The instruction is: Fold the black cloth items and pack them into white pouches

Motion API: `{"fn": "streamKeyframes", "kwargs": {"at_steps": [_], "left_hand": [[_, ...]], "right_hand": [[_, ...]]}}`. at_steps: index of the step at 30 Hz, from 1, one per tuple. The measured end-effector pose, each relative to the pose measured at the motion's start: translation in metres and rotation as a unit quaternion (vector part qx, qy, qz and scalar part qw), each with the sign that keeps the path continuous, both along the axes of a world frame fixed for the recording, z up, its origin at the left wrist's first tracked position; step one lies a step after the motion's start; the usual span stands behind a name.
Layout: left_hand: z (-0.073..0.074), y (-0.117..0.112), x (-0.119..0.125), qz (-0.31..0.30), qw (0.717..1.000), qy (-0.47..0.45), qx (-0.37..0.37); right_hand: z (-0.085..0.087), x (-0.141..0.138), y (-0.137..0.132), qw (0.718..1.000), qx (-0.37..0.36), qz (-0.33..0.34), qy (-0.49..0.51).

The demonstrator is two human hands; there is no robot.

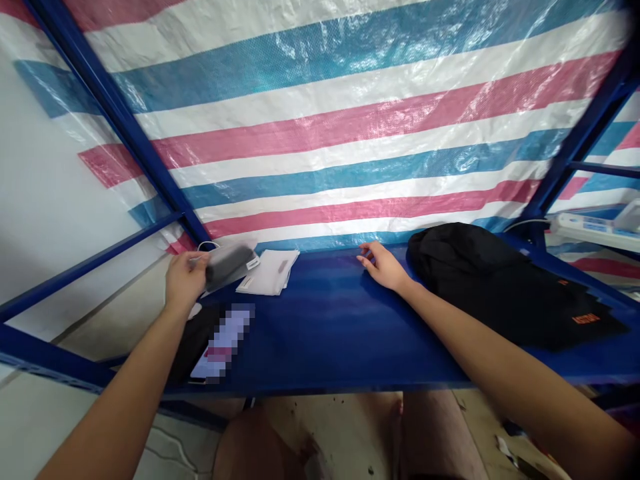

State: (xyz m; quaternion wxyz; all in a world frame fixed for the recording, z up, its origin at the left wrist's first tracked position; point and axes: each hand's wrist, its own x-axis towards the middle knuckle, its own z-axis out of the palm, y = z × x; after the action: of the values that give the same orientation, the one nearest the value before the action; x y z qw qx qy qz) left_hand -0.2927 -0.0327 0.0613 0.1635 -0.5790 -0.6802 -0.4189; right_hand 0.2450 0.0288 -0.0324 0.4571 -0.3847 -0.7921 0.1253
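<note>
My left hand [187, 279] pinches the near end of a blurred grey packet [227, 265] with a small white label at its far corner. The packet is above the left part of the blue table [330, 327], by a stack of white labelled packets [270, 272]. My right hand [383, 264] holds nothing; its fingers are loosely curled and apart, over the table's back half. To the right of that hand lies a pile of black fabric items [495, 287], with orange lettering on one.
A phone [223, 343] with a pixelated screen lies at the front left, beside a dark item partly hidden by my left forearm. Blue metal posts [125, 133] frame the table. Behind it hangs a striped plastic sheet [350, 127]. A white power strip [595, 229] is at the right.
</note>
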Motion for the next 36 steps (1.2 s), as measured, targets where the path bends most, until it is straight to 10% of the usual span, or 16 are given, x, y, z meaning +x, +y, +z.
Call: {"fn": "streamKeyframes", "kwargs": {"at_steps": [11,15,20,30,33,36], "left_hand": [[-0.007,-0.016,-0.002,-0.015,0.995,0.093,-0.024],[0.001,-0.027,0.047,-0.070,0.989,0.134,0.009],[-0.004,-0.080,0.139,-0.206,0.971,0.124,0.013],[-0.040,-0.181,0.186,-0.349,0.930,0.031,-0.109],[-0.047,-0.192,0.188,-0.349,0.931,-0.001,-0.107],[-0.051,-0.194,0.194,-0.353,0.930,-0.014,-0.106]], "right_hand": [[0.005,0.008,-0.001,0.988,0.050,-0.101,-0.104],[0.021,0.033,-0.001,0.936,0.136,-0.288,-0.149],[0.036,0.083,-0.004,0.876,-0.060,-0.431,-0.206],[0.056,0.146,0.000,0.905,-0.182,-0.354,-0.151],[0.077,0.130,-0.016,0.928,-0.110,-0.332,-0.129],[0.098,0.087,-0.050,0.985,-0.043,-0.155,-0.060]]}}
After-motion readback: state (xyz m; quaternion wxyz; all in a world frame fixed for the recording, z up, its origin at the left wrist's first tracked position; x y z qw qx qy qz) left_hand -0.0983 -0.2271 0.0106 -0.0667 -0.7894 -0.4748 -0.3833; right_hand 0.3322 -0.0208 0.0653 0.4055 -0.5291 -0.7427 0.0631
